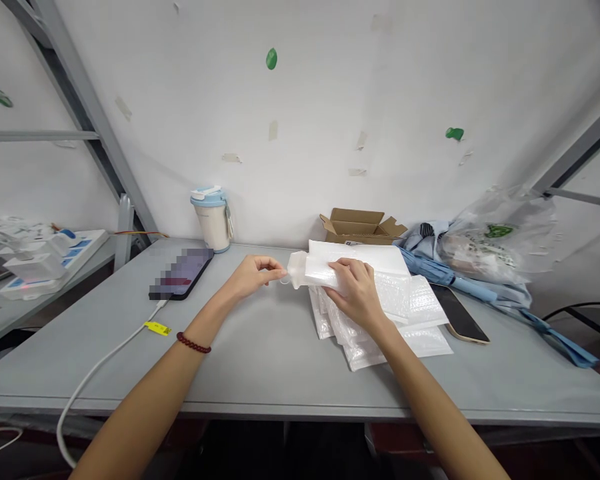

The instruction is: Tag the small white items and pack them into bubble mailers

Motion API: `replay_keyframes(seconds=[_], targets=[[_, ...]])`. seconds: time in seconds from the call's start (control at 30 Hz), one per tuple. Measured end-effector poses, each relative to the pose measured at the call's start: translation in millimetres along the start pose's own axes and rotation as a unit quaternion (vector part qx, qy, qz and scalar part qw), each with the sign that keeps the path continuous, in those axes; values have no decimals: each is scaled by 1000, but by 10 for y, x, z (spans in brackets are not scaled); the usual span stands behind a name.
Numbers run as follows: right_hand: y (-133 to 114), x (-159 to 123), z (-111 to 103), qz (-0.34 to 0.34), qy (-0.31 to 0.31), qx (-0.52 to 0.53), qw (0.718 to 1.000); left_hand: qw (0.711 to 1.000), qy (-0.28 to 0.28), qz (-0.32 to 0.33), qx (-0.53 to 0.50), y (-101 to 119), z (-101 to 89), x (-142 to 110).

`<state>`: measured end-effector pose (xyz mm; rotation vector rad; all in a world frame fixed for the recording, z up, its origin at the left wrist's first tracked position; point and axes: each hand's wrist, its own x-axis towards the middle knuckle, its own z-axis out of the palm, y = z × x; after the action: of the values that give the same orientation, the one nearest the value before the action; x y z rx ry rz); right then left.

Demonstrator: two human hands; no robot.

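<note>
My right hand is closed on a white bubble mailer, thumb below and fingers on top. Out of the mailer's left end sticks a small translucent whitish piece, crumpled-looking; its exact kind is unclear. At its left edge, the thumb and forefinger of my left hand are pinched together, with a thin clear loop just under the fingertips. A dark red bead bracelet circles my left wrist. Beneath my right hand lies a loose pile of several more white bubble mailers.
An open cardboard box stands against the wall. To the right lie a phone, a folded blue umbrella and a clear plastic bag. On the left are a charging phone, its white cable and a lidded cup.
</note>
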<state>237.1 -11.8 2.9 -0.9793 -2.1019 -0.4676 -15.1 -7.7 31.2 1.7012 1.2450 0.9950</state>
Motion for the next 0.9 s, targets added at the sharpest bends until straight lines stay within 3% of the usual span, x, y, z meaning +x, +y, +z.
replay_keyframes(seconds=[0.43,0.67,0.83,0.9], targets=[[-63,6,-12,-24,-28,11,999,997,42,29,-58,2,319,-19],[-60,-4,-11,-24,-35,4,999,996,17,41,-81,-13,490,-63],[-77,-1,-15,-25,-41,10,999,998,-30,51,-35,-28,533,-93],[-81,2,-16,-29,-38,11,999,998,-23,62,-17,-2,529,-105]])
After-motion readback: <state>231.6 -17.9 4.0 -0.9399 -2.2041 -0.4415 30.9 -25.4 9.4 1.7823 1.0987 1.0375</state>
